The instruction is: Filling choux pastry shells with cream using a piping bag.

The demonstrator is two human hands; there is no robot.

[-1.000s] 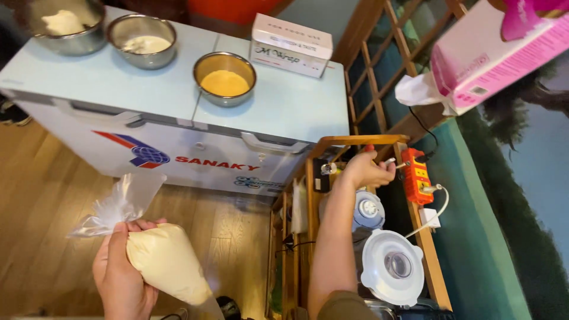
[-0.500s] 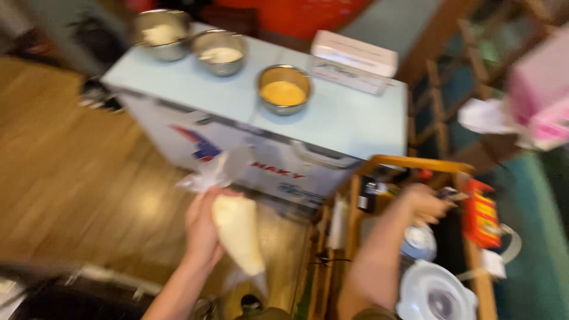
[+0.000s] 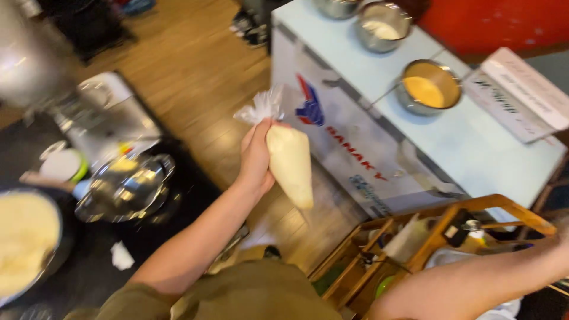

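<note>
My left hand [image 3: 256, 155] grips a clear piping bag [image 3: 288, 157] full of pale cream by its twisted top, tip pointing down over the wooden floor. My right forearm [image 3: 474, 283] reaches out to the lower right past a wooden rack [image 3: 450, 228]; the hand itself lies beyond the frame edge. A white chest freezer [image 3: 379, 127] stands to the right of the bag, carrying a metal bowl of orange filling [image 3: 428, 87] and a bowl of white cream [image 3: 383, 25].
A flat white box [image 3: 521, 92] lies on the freezer's right end. At the left, a dark counter holds a steel lid [image 3: 124, 186], a large bowl of pale batter [image 3: 24, 240] and a steel mixer body [image 3: 35, 59]. Shoes [image 3: 249, 24] sit on the floor.
The view has swung left, bringing the dark counter with bowl and lid into sight. My left hand still holds the piping bag; my right hand has slid out of view at the right.
</note>
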